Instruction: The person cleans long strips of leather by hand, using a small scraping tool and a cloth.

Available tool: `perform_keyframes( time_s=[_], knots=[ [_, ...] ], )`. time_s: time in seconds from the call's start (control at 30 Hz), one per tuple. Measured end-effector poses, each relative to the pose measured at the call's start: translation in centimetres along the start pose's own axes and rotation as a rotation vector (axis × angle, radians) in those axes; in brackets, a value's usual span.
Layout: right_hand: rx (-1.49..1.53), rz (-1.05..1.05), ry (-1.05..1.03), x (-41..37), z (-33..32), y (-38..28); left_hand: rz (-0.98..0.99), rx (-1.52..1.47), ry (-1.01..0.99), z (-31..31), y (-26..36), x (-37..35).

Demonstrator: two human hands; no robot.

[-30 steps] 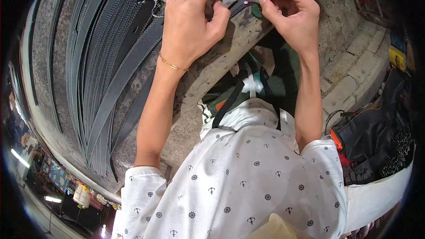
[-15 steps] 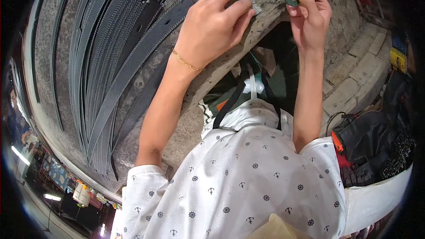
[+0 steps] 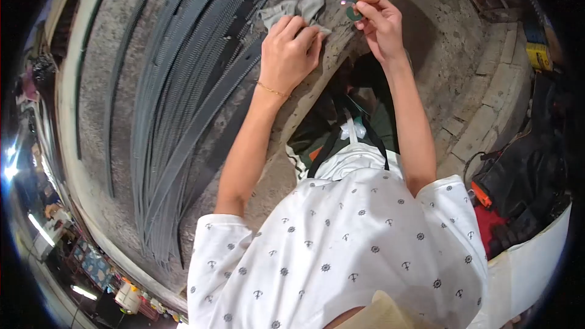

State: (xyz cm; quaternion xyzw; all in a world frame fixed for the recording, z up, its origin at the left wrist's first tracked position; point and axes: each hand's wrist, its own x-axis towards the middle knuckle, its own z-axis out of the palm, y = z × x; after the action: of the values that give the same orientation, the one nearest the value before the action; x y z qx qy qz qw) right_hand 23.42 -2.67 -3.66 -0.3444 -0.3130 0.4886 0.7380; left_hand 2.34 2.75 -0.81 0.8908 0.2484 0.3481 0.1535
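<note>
My left hand (image 3: 289,49), with a thin gold bracelet at the wrist, is closed with curled fingers on a crumpled grey cloth (image 3: 309,5) on the worn work surface. The fingers hide whatever lies under them. Raised to its right, my right hand (image 3: 384,27) pinches a small dark green curved piece (image 3: 353,14) with a bright glint at its upper end; its exact kind I cannot make out. Beside my left hand lie many long dark grey stitched straps (image 3: 201,73), bunched together and fanning toward the lower left.
The stained grey table (image 3: 103,140) curves round on the left. A dark bag (image 3: 518,164) with an orange part sits at the right, near a yellow box (image 3: 538,56). Pale blocks (image 3: 487,103) line the right side. Lamps (image 3: 41,229) shine at far left.
The view has shifted, so the straps and cloth appear farther right and more of the cloth shows. My right hand with the green piece is closer to my left hand.
</note>
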Motion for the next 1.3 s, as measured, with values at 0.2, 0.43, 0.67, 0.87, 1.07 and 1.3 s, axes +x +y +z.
perform_keyframes(
  time_s=[0.2, 0.43, 0.67, 0.87, 1.07, 1.3],
  knots=[
    [0.004, 0.028, 0.049, 0.3, -0.2, 0.7, -0.449, 0.048, 0.404, -0.2, -1.3, 0.2],
    [0.069, 0.038, 0.106, 0.6, -0.1, 0.8, 0.0, 0.215, 0.086, 0.0, 0.2, 0.1],
    [0.097, 0.112, 0.124, 0.6, 0.1, 0.5, -0.02, 0.275, 0.068, 0.5, 1.1, -0.2],
    [0.102, 0.162, 0.07, 0.9, 0.5, -0.6, -0.035, 0.25, 0.09, 0.6, 1.1, -0.2],
    [-0.506, 0.147, -0.103, 3.2, 1.9, -1.4, -0.132, 0.384, 0.067, -0.9, 2.3, -0.8],
    [-0.923, -0.081, -0.342, 4.1, 2.7, -0.2, -0.237, 0.406, 0.04, -0.4, 1.7, -2.7]
  ],
)
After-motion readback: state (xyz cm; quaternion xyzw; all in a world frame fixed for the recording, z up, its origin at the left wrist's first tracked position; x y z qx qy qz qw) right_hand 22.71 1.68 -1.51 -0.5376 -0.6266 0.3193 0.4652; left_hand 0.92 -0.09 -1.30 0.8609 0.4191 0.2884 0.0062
